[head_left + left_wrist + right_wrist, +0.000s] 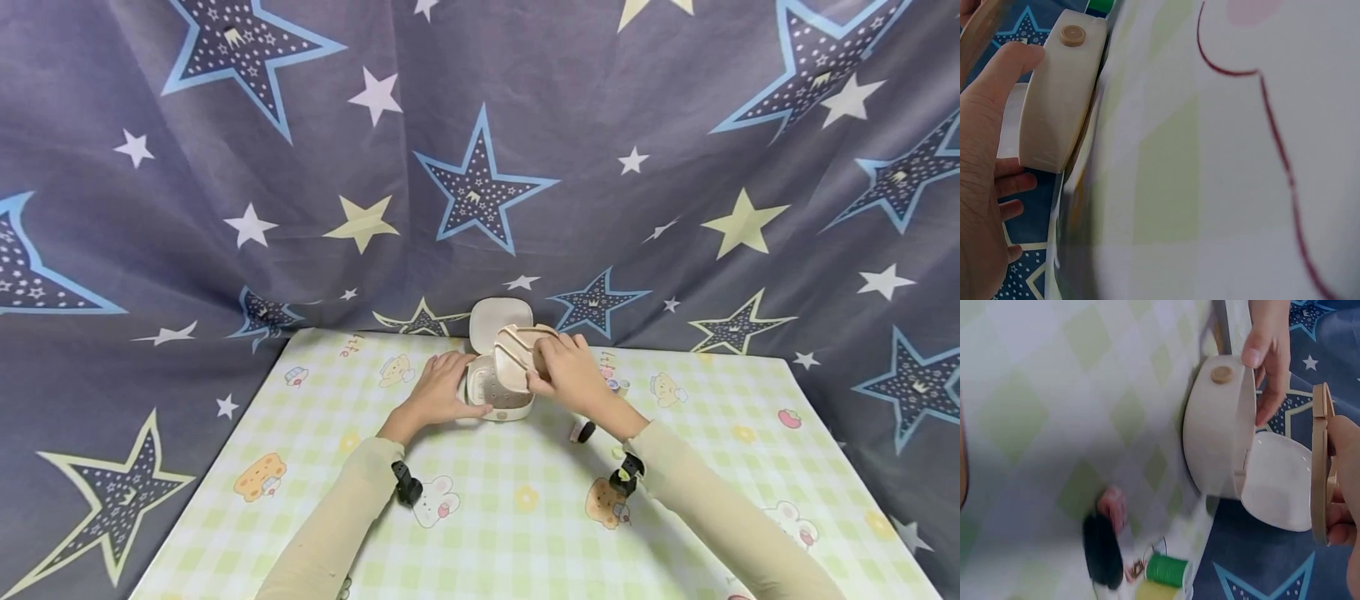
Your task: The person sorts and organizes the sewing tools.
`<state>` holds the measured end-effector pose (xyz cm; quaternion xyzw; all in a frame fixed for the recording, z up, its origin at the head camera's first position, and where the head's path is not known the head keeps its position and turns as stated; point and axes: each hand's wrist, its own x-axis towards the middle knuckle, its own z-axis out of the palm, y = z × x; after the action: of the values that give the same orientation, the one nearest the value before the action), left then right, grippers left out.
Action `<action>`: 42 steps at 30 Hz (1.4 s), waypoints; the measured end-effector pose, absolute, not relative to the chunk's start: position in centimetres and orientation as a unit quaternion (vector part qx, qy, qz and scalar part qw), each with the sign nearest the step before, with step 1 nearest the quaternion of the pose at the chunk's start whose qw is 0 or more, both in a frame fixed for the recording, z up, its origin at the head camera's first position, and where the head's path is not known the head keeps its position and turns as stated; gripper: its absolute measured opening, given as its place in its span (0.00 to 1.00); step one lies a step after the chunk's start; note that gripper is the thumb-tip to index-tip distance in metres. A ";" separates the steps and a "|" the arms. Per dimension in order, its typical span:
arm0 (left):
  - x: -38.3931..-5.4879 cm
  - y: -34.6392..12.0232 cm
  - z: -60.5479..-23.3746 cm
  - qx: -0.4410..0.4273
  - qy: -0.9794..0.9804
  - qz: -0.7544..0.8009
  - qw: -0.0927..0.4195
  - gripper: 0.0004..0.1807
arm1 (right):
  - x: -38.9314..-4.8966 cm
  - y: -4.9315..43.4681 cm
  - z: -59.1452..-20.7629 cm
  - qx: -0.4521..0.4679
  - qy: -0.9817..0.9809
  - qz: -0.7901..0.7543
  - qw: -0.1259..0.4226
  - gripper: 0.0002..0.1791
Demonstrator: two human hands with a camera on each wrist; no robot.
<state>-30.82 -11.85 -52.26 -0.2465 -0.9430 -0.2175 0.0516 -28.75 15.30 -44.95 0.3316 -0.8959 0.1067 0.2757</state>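
A cream sewing box [512,414] with a tan button on its front stands near the back of the table, its lid [498,315] tipped back. My left hand [437,393] grips the box's left side, the thumb at the front rim. Over the right part of the box, my right hand [573,375] holds a beige divided tray [513,360], tilted, by its right edge. In the right wrist view the tray [1320,469] appears edge-on, apart from the box [1215,437]. Part of the box's inside is hidden behind the tray.
Right of the box lie a green thread spool [1168,570], a yellow spool [1157,591] and a small black item [1102,550] beside a pink one [1113,506]. A star-patterned curtain [420,83] hangs directly behind the checked table cover [480,517].
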 end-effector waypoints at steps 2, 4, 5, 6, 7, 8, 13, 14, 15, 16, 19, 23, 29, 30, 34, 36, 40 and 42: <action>-30.8 -11.8 -52.3 -0.246 -0.944 -0.215 0.051 0.57 | -28.7 16.1 -44.8 0.325 -0.898 0.104 0.278 0.12; -30.9 -11.7 -52.3 -0.245 -0.944 -0.214 0.051 0.57 | -28.7 17.0 -44.5 0.320 -0.899 0.099 0.282 0.12; -30.9 -11.7 -52.4 -0.244 -0.944 -0.214 0.052 0.57 | -28.6 17.4 -44.4 0.319 -0.899 0.098 0.283 0.12; -30.9 -11.7 -52.4 -0.244 -0.944 -0.216 0.052 0.57 | -28.6 17.9 -44.2 0.318 -0.899 0.099 0.284 0.12; -30.9 -11.7 -52.4 -0.242 -0.945 -0.216 0.051 0.58 | -28.5 18.4 -44.1 0.318 -0.899 0.099 0.285 0.12; -31.0 -11.7 -52.5 -0.240 -0.945 -0.217 0.051 0.57 | -28.4 18.9 -43.9 0.316 -0.899 0.096 0.287 0.12; -31.0 -11.8 -52.6 -0.239 -0.944 -0.222 0.049 0.57 | -28.2 21.6 -43.5 0.306 -0.901 0.092 0.294 0.13; -31.0 -11.9 -52.6 -0.239 -0.944 -0.221 0.048 0.57 | -28.2 22.2 -43.4 0.304 -0.901 0.091 0.296 0.13; -31.0 -11.9 -52.7 -0.240 -0.944 -0.222 0.047 0.57 | -28.2 22.8 -43.4 0.302 -0.901 0.089 0.299 0.14; -30.9 -11.9 -52.7 -0.239 -0.944 -0.224 0.045 0.57 | -28.1 23.3 -43.4 0.300 -0.901 0.089 0.300 0.14; -30.9 -12.0 -52.7 -0.240 -0.942 -0.230 0.041 0.57 | -28.0 25.1 -43.3 0.293 -0.902 0.088 0.304 0.14; -30.8 -12.0 -52.6 -0.244 -0.939 -0.239 0.040 0.57 | -28.0 27.4 -43.2 0.284 -0.904 0.086 0.309 0.15; -31.0 -11.8 -52.7 -0.239 -0.941 -0.238 0.037 0.57 | -28.2 31.0 -43.8 0.279 -0.902 0.078 0.320 0.16; -31.0 -11.8 -52.7 -0.239 -0.941 -0.237 0.036 0.57 | -28.2 31.5 -44.0 0.278 -0.903 0.076 0.320 0.16; -31.0 -11.9 -52.7 -0.238 -0.940 -0.241 0.034 0.57 | -28.4 33.4 -44.7 0.274 -0.909 0.077 0.304 0.14; -31.0 -11.9 -52.7 -0.239 -0.940 -0.243 0.034 0.56 | -28.3 34.3 -45.0 0.266 -0.915 0.076 0.294 0.13; -31.0 -11.9 -52.6 -0.238 -0.939 -0.245 0.034 0.56 | -28.2 35.8 -45.4 0.251 -0.927 0.076 0.270 0.10; -31.1 -11.9 -52.6 -0.237 -0.940 -0.244 0.033 0.56 | -28.1 36.4 -45.6 0.249 -0.930 0.075 0.261 0.10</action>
<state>-31.06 -11.90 -52.62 -0.2370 -0.9397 -0.2443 0.0328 -28.10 36.41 -45.62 0.2489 -0.9296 0.0752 0.2611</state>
